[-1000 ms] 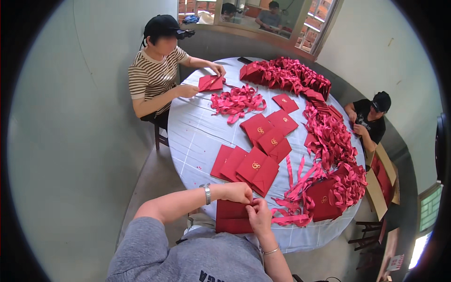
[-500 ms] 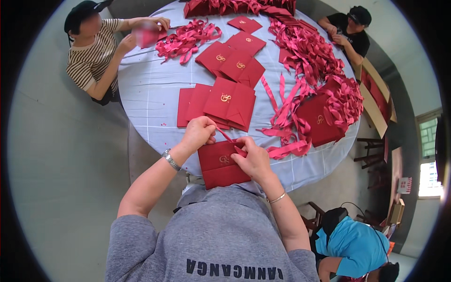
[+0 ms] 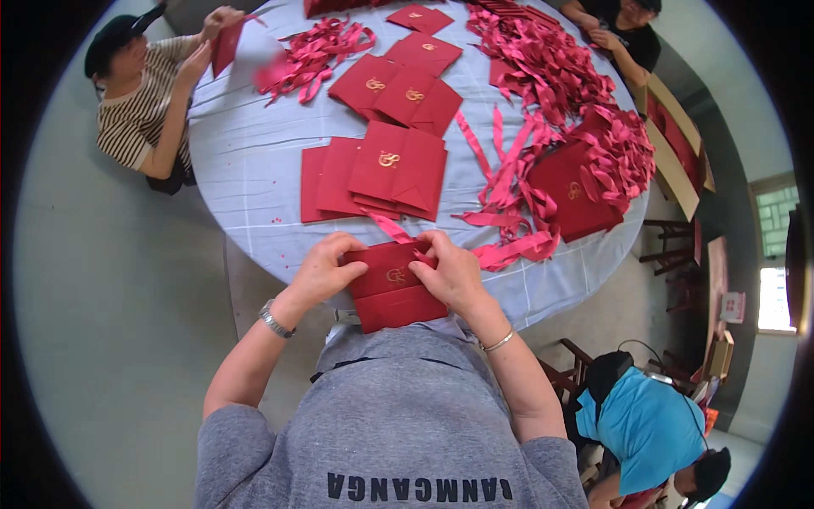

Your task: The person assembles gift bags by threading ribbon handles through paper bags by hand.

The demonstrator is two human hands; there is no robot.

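Observation:
Between my two hands is a flat, folded red paper gift bag point(image 3: 398, 307) with a gold emblem and a crease across it, held close to my waist at the table's near edge. My left hand point(image 3: 327, 270), with a metal watch on its wrist, pinches the bag's upper left edge. At the upper right corner, my right hand point(image 3: 451, 271) grips the bag between thumb and fingers. A pink-red ribbon point(image 3: 390, 229) sticks out beyond the bag's top edge toward the pile. Just past it lie several stacked red bags point(image 3: 335, 178), flat on the tablecloth.
A round table with a pale blue cloth point(image 3: 246, 187) spreads ahead. Ribbon heaps point(image 3: 543, 76) and more bags point(image 3: 564, 199) cover its right side. One person point(image 3: 140, 102) at the left handles a red bag; another point(image 3: 627, 42) sits far right. Someone in blue point(image 3: 644, 424) is behind right.
My left hand has let go of the ribbon end and come down to the bag's left edge. The right hand stays at the upper right corner. The view has shifted slightly.

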